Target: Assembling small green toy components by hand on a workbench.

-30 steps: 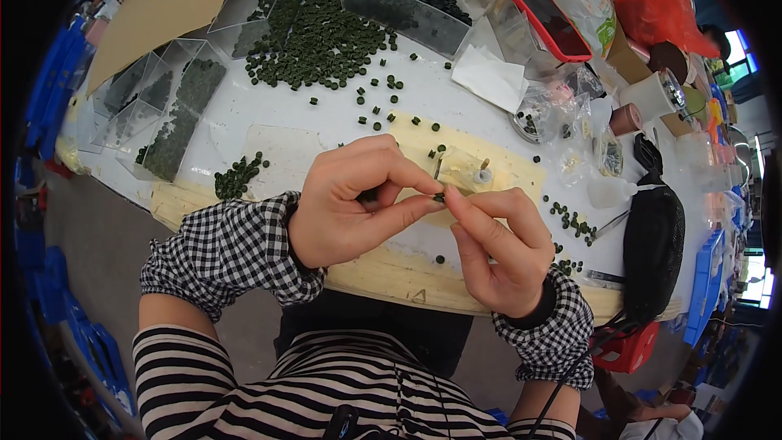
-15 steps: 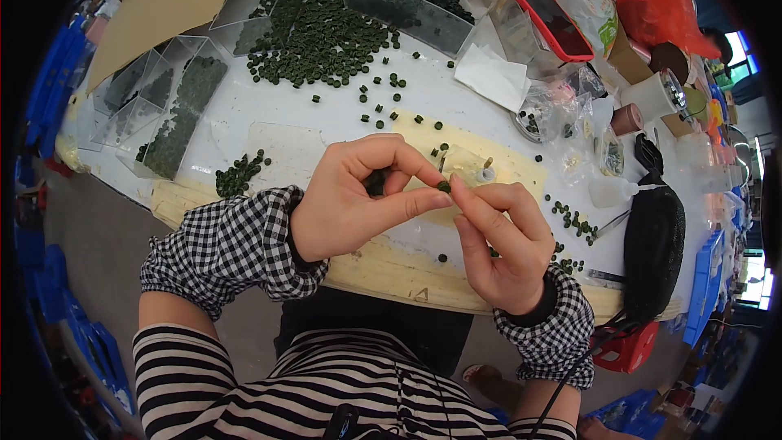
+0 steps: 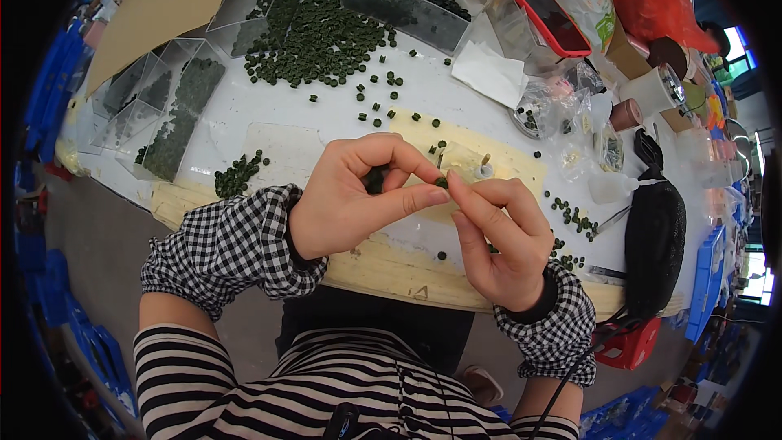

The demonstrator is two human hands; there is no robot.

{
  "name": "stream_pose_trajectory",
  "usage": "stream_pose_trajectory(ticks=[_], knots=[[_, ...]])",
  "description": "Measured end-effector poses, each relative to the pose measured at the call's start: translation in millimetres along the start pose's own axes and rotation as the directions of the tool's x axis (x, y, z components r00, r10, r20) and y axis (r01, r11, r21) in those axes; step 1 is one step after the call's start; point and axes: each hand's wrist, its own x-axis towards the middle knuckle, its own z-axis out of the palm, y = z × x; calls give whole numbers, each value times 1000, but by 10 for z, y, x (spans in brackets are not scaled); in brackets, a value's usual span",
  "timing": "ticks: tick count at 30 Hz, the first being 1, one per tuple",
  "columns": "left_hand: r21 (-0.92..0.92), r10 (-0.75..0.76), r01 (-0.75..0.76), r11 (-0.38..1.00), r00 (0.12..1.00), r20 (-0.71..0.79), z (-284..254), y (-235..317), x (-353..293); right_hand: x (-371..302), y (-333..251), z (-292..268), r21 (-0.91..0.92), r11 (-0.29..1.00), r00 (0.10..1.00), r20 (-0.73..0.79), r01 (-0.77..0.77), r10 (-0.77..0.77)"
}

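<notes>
A small dark green spool-shaped piece (image 3: 441, 182) is pinched between the thumb and index finger of my left hand (image 3: 346, 195). Something dark shows in the curl of that hand, perhaps more such pieces. From the other side, my right hand (image 3: 511, 244) meets the piece with its index fingertip, its fingers bent close together. Whether the right fingers grip it or something finer is too small to make out. Beneath both hands lies a pale yellow sheet (image 3: 521, 167). On it are a small yellowish block (image 3: 463, 161) with short pegs and a stray green piece.
A large pile of green pieces (image 3: 318, 41) spreads at the back, beside clear plastic bins (image 3: 183, 118). Smaller heaps lie left (image 3: 236, 178) and right. A red-cased phone (image 3: 542, 12), white tissue (image 3: 489, 73), tweezers (image 3: 612, 220) and a black pouch (image 3: 656, 244) stand right.
Both hands hold nearly the same pose, with the green piece still at the fingertips. The piece has shifted very slightly; the view itself has moved a little.
</notes>
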Motion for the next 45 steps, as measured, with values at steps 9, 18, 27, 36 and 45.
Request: stream_pose_trajectory(ticks=[9, 18, 27, 36, 45], knots=[[-3, 44, -45, 999, 999, -18, 13, -16, 7, 5, 8, -4, -8, 1000, 1000, -2, 14, -14], [-14, 77, -77, 997, 997, -10, 5, -33, 27, 1, -10, -21, 48, 999, 1000, 7, -23, 23], [139, 207, -206, 969, 978, 9, -22, -43, 20, -3, -20, -21, 100, 994, 999, 9, -51, 51], [163, 253, -252, 954, 967, 10, -22, -25, -10, -1, -29, -15, 120, 991, 997, 49, -58, 53], [171, 221, -221, 960, 975, 20, -21, -36, -5, 17, 16, -23, 37, 999, 997, 73, 27, -30]])
